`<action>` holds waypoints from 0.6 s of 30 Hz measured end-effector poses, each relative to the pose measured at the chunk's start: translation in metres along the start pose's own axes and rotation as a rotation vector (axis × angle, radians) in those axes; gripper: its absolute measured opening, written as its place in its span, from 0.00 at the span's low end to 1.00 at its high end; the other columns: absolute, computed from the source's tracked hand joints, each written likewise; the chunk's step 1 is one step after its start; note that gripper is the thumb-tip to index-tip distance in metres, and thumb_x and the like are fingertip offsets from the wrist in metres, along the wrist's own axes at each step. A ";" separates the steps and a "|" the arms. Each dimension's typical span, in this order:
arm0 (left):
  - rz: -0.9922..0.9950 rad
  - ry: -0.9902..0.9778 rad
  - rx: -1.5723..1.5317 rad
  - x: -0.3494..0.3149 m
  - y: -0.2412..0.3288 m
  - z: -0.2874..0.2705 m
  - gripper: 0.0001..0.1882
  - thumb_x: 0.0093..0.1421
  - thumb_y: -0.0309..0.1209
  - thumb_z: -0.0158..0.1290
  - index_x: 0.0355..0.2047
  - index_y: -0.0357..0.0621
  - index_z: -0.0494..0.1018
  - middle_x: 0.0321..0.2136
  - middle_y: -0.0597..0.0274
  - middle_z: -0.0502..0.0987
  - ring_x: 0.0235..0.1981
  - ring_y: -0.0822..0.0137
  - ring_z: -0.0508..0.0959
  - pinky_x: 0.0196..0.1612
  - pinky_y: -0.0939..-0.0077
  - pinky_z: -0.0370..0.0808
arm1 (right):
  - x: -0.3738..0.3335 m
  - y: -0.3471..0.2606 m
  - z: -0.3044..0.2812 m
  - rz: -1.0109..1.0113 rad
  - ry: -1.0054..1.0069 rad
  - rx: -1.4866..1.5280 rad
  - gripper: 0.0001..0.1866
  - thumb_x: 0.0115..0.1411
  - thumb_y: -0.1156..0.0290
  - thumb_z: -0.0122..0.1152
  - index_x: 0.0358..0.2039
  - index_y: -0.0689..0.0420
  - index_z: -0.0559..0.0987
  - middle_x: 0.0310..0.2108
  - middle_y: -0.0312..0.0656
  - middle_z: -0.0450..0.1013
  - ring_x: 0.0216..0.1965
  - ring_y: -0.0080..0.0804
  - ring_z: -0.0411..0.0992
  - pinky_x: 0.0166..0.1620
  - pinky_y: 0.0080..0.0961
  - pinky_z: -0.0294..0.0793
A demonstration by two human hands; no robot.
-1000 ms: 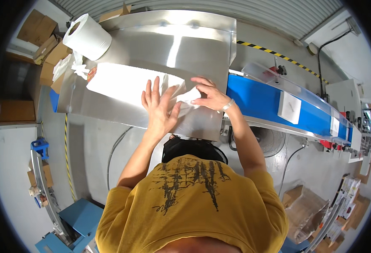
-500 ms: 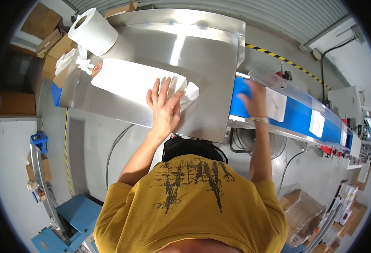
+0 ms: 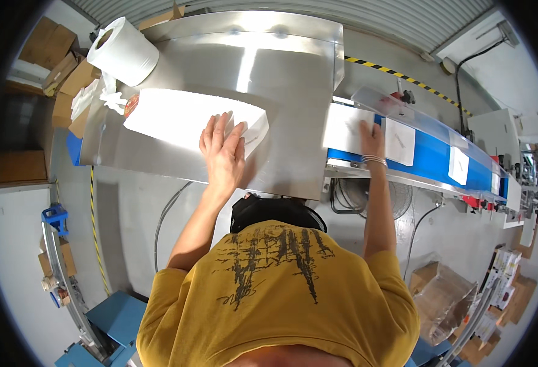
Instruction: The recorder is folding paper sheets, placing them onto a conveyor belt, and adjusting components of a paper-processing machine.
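Note:
My left hand (image 3: 223, 153) lies flat, fingers spread, on the near end of a long white stack of flat packets (image 3: 183, 119) on the steel table (image 3: 281, 79). My right hand (image 3: 371, 137) reaches right and presses a single white packet (image 3: 345, 128) onto the start of the blue conveyor belt (image 3: 431, 162). Two more white packets (image 3: 399, 142) (image 3: 458, 166) ride further along the belt, spaced apart.
A big roll of white paper (image 3: 124, 51) stands at the table's far left corner, crumpled tissue beside it. Cardboard boxes (image 3: 55, 49) pile at the left. A clear guard (image 3: 403, 110) runs along the belt's far side. A fan (image 3: 348, 196) sits under the conveyor.
My right hand left the stack, carried one packet to the right, and now holds it down on the belt. My left hand stayed on the stack.

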State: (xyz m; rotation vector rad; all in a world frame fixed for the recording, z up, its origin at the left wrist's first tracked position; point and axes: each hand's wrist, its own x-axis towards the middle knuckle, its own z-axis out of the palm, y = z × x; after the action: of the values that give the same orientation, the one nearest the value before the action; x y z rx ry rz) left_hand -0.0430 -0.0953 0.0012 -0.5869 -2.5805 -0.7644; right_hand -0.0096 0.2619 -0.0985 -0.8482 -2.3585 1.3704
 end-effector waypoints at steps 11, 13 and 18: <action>-0.021 -0.013 -0.040 -0.001 -0.009 -0.005 0.17 0.49 0.19 0.52 0.40 0.49 0.76 0.57 0.52 0.62 0.61 0.46 0.55 0.61 0.50 0.50 | -0.019 -0.054 0.005 -0.295 0.496 -0.951 0.37 0.48 0.58 0.66 0.57 0.54 0.63 0.56 0.56 0.60 0.57 0.55 0.57 0.57 0.42 0.59; -0.036 -0.035 -0.033 0.000 -0.007 -0.009 0.17 0.50 0.19 0.52 0.40 0.49 0.76 0.57 0.52 0.61 0.61 0.46 0.55 0.61 0.50 0.49 | -0.023 -0.062 0.009 -0.351 0.323 -0.730 0.37 0.47 0.59 0.67 0.57 0.54 0.64 0.57 0.56 0.59 0.59 0.54 0.55 0.57 0.41 0.58; 0.072 -0.088 -0.062 0.002 -0.001 -0.009 0.16 0.49 0.19 0.53 0.37 0.50 0.77 0.60 0.53 0.58 0.63 0.45 0.51 0.61 0.47 0.45 | -0.058 -0.125 0.060 -0.617 -0.524 -0.087 0.31 0.47 0.65 0.68 0.52 0.55 0.69 0.56 0.48 0.61 0.58 0.48 0.57 0.58 0.38 0.58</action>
State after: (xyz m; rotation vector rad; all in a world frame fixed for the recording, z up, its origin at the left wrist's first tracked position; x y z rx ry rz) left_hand -0.0428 -0.1003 0.0087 -0.7444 -2.6071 -0.8136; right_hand -0.0376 0.1373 -0.0183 0.2744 -2.7213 1.3192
